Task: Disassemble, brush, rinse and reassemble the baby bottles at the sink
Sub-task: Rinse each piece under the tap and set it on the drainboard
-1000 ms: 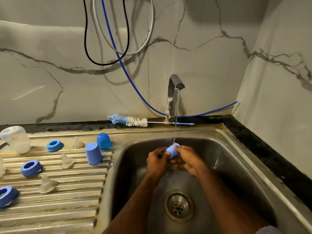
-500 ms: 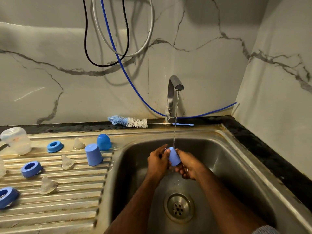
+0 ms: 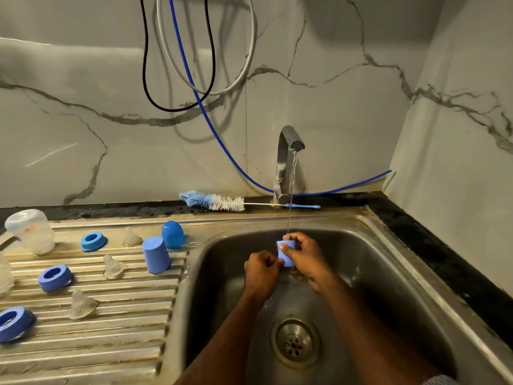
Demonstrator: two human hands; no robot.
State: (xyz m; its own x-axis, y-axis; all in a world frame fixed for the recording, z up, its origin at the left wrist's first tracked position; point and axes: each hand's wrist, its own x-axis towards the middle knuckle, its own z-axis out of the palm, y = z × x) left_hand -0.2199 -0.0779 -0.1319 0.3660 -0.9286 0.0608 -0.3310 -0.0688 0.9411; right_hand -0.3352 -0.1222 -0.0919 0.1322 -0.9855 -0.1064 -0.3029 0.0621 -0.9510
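A light blue bottle cap (image 3: 286, 252) is held upright, mouth up, under the thin water stream from the tap (image 3: 288, 159). My right hand (image 3: 304, 257) grips it with thumb on its front and fingers round its back. My left hand (image 3: 262, 270) is curled beside it, fingertips touching the cap's lower left side. On the drainboard lie two more blue caps (image 3: 156, 254), three blue collar rings (image 3: 93, 241), three clear teats (image 3: 113, 267) and a clear bottle (image 3: 30, 232). A bottle brush (image 3: 213, 202) lies on the ledge behind the sink.
The steel sink (image 3: 388, 273) has its drain (image 3: 295, 343) below my forearms. Black, white and blue hoses (image 3: 194, 87) hang on the marble wall. A second clear bottle shows partly at the left edge (image 3: 4, 273). A dark counter runs along the right.
The cap has been turned from lying tilted to mouth up beneath the stream. My right hand shifted up round it and my left hand dropped to its lower side.
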